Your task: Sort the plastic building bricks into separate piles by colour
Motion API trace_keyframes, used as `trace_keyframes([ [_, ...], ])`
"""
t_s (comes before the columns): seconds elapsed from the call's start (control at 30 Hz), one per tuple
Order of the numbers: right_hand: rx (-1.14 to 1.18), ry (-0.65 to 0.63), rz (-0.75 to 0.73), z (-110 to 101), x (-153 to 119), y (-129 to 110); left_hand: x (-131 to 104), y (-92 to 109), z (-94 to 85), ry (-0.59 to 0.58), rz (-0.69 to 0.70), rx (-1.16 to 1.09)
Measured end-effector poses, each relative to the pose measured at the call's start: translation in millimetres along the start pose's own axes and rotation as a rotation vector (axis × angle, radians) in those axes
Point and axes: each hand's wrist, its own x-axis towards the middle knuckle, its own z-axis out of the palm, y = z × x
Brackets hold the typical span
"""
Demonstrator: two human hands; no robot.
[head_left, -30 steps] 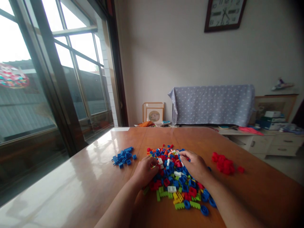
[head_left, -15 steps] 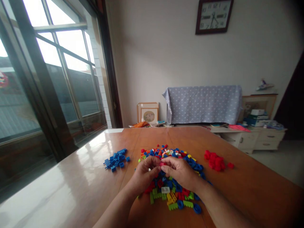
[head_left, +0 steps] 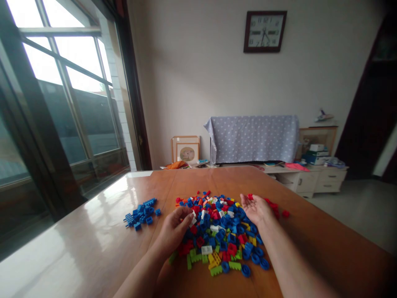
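Note:
A heap of mixed toy building bricks [head_left: 214,221] in blue, red, white, green and yellow covers the middle of the wooden table [head_left: 108,256]. At the heap's left edge is my left hand [head_left: 175,227], its fingers curled in toward the thumb. A white brick [head_left: 193,218] shows right beside those fingertips; whether they grip it is unclear. Over the heap's right side, my right hand [head_left: 256,209] is turned partly palm up and holds a small red brick [head_left: 250,196] at its fingertips. Behind this hand lies a red brick pile [head_left: 273,207], partly hidden.
Blue bricks [head_left: 142,213] form a separate pile on the left. One loose red brick [head_left: 285,213] lies right of the red pile. Beyond the table stand a low white cabinet [head_left: 322,182] and a shape under a dotted cloth [head_left: 254,138]. Glass doors [head_left: 83,103] are at left.
My hands were together over the heap around a red piece; now they are apart. The right hand has moved right with a red brick, toward the red pile. The view has shifted slightly right.

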Motion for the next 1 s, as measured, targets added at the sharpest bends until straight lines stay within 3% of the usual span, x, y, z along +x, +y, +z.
trace_keyframes([
  [0.2, 0.083, 0.061, 0.06, -14, 9, -1, 3, -9, -8.3, 0.072, 0.045, 0.065],
  [0.57, 0.099, -0.042, 0.109, -2, 18, 5, 9, -5, -25.8, 0.249, 0.04, 0.084],
  [0.73, 0.002, 0.071, 0.103, -10, 28, -1, 12, -12, -32.5, 0.279, 0.027, 0.101],
  [1.0, -0.238, 0.268, -0.026, -17, 31, -6, 14, -21, -31.8, 0.218, 0.0, 0.105],
])
